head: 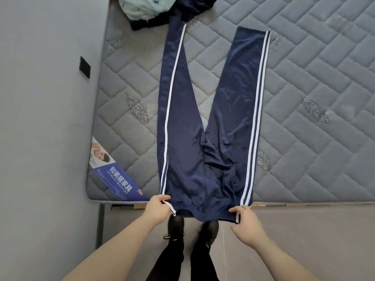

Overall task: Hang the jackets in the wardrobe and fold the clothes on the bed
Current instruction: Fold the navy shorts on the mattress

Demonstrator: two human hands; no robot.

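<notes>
Both hands, left hand [157, 207] and right hand [246, 224], grip navy trousers [205, 128] spread on the quilted grey mattress [314, 88].

Light: soft, even, fairly bright; shadows faint.
Glare: mild sheen on the navy trousers [205, 159] (satin-like fabric).
Distortion: wide-angle bending at the edges; mattress [304, 78] border curves.
Sharpness: slightly soft throughout.

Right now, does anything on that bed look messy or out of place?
Yes. A crumpled heap of clothes sits unfolded at the mattress's far edge, overlapping one leg end of the navy track pants. The pants lie flat, both hands pinching the waistband.
</notes>
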